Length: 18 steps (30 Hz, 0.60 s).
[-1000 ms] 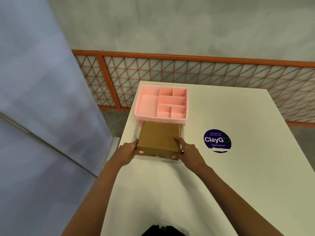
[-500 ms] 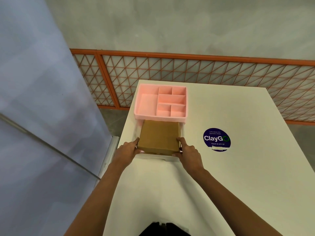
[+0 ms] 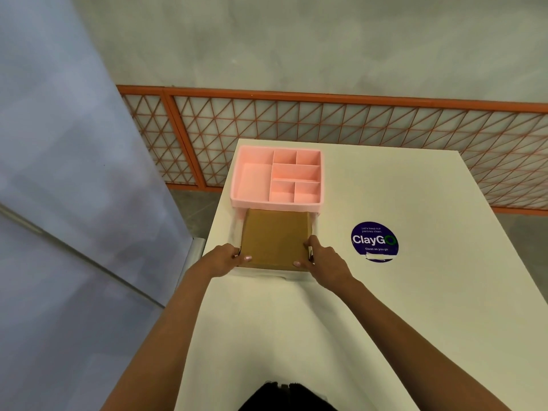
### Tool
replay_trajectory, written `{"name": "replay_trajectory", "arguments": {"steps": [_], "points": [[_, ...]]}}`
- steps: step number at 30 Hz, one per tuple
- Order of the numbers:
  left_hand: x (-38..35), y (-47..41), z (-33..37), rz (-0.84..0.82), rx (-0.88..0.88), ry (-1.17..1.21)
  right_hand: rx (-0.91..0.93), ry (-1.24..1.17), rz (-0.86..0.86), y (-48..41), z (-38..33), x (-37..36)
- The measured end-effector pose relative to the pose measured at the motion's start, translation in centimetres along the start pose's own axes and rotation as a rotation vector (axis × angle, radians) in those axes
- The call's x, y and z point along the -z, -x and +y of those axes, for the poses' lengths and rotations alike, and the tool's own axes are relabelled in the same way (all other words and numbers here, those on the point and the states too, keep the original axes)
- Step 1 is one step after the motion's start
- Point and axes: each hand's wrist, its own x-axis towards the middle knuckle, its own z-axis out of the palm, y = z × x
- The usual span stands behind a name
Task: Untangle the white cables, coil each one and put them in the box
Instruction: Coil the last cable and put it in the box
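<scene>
The flat brown cardboard box (image 3: pixel 275 237) sits by the white counter's (image 3: pixel 415 321) left edge, just before the pink compartment tray (image 3: pixel 277 205). Your left hand (image 3: pixel 222 259) and right hand (image 3: pixel 326 262) each clamp a near corner. Keep both grips level and lift evenly. No white cables show.

Brown cardboard box (image 3: pixel 275 237), apparently closed, flat on white table (image 3: pixel 400 321)
</scene>
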Motion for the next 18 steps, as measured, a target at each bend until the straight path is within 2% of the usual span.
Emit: {"name": "replay_trajectory", "arguments": {"steps": [7, 14, 18], "points": [[-1.3, -0.6, 0.5, 0.217, 0.112, -0.12, -0.002, 0.157, 0.077, 0.5, -0.5, -0.6], [-2.7, -0.1, 1.2, 0.367, 0.14, -0.004, 0.076, 0.323, 0.119, 0.3, -0.4, -1.5], [-2.9, 0.8, 1.8, 0.436, 0.126, -0.047, 0.101, 0.39, 0.158, -0.2, 0.0, -1.8]]}}
